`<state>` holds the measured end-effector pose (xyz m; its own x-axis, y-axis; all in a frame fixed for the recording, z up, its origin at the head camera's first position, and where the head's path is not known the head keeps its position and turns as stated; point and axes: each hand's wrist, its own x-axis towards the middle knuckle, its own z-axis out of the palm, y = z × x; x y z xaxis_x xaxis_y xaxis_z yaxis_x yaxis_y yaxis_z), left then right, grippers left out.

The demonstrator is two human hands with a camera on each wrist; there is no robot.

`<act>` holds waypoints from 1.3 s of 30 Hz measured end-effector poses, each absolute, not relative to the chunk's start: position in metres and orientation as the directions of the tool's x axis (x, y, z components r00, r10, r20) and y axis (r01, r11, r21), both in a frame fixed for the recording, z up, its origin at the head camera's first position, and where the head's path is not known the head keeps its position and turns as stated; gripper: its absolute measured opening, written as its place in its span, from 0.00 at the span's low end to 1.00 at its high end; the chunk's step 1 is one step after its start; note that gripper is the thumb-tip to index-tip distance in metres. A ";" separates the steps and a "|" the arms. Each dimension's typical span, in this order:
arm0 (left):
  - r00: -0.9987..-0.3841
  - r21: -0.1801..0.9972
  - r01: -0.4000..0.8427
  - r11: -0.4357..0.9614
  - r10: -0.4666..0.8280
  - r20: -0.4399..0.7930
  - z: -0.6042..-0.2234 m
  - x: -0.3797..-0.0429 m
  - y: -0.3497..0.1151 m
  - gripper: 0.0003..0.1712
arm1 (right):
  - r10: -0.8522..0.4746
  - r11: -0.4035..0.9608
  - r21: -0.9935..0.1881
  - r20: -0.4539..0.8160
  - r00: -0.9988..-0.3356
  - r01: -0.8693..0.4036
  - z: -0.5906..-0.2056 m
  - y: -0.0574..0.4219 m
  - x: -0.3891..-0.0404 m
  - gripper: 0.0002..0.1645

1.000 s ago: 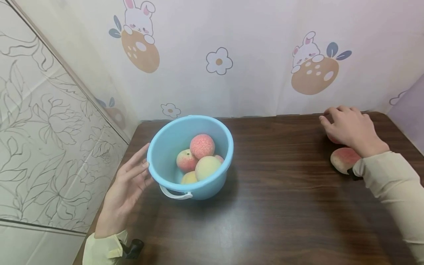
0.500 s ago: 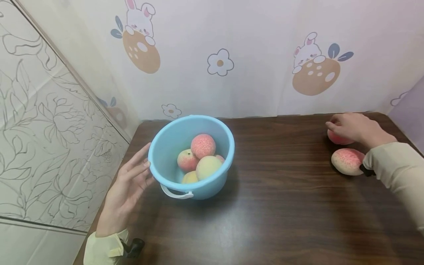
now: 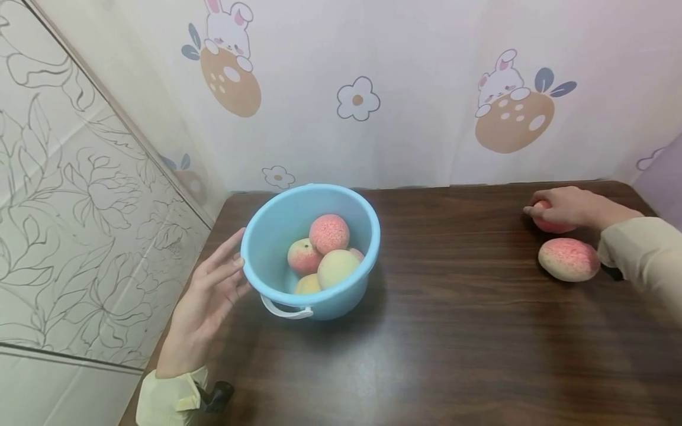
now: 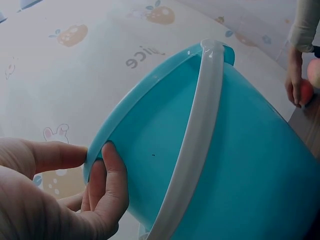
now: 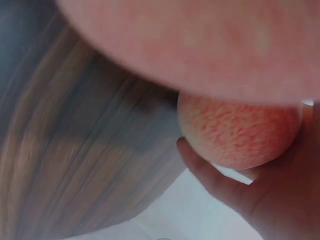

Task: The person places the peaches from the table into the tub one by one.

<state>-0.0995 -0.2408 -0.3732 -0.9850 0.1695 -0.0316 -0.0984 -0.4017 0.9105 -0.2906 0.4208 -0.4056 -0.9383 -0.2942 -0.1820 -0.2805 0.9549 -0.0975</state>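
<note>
A light blue bucket [image 3: 346, 305] with a white handle [image 4: 192, 140] stands on the left part of the table, tilted in the head view. Several toy-like peaches lie inside, including a speckled pink peach [image 3: 329, 234] and a pale yellow one [image 3: 338, 269]. With fingers on both sides of the rim, my left hand [image 3: 205, 296] pinches the bucket's left edge. Far to the right, my right hand [image 3: 581, 207] grips a pink peach [image 5: 240, 132], partly covered by the fingers. Just in front of that hand, another peach [image 3: 569, 260] rests on the wood, beneath the wrist.
The dark wooden table [image 3: 453, 331] meets a wall covering [image 3: 415, 118] printed with rabbits and flowers. Along the left side runs a white panel [image 3: 96, 195] with floral line drawings. A lilac surface [image 3: 666, 177] borders the right side.
My right hand has come down onto the far right peach and its fingers have closed round it. The nearer peach shows more fully. My left hand has kept its place on the bucket rim.
</note>
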 end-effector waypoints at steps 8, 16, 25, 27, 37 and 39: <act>-0.985 0.911 -0.097 -0.401 0.172 -0.029 -0.376 -0.100 -0.241 0.36 | -0.321 0.947 -0.070 -0.161 -0.933 -0.313 -0.407 0.425 -0.295 0.18; -0.985 0.911 -0.095 -0.402 0.173 -0.026 -0.377 -0.100 -0.242 0.35 | -0.319 0.948 -0.062 -0.142 -0.937 -0.313 -0.410 0.429 -0.297 0.19; -0.984 0.912 -0.087 -0.402 0.177 -0.016 -0.378 -0.101 -0.243 0.35 | -0.320 0.947 -0.048 -0.154 -0.935 -0.317 -0.409 0.431 -0.294 0.24; -0.984 0.909 -0.085 -0.408 0.178 -0.013 -0.378 -0.101 -0.243 0.35 | -0.318 0.948 -0.037 -0.150 -0.936 -0.317 -0.407 0.433 -0.294 0.26; -0.983 0.897 -0.082 -0.434 0.185 0.000 -0.379 -0.101 -0.245 0.35 | -0.342 0.940 0.022 0.000 -0.940 -0.341 -0.384 0.436 -0.286 0.15; -0.982 0.893 -0.084 -0.443 0.188 0.001 -0.379 -0.101 -0.246 0.35 | -0.355 0.935 0.026 0.058 -0.933 -0.354 -0.379 0.432 -0.283 0.14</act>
<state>-0.1011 -0.2459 -0.3794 -0.9821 0.1885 0.0007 -0.0843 -0.4426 0.8927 -0.2834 0.4320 -0.3793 -0.9330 -0.3552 0.0576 -0.3543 0.9348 0.0260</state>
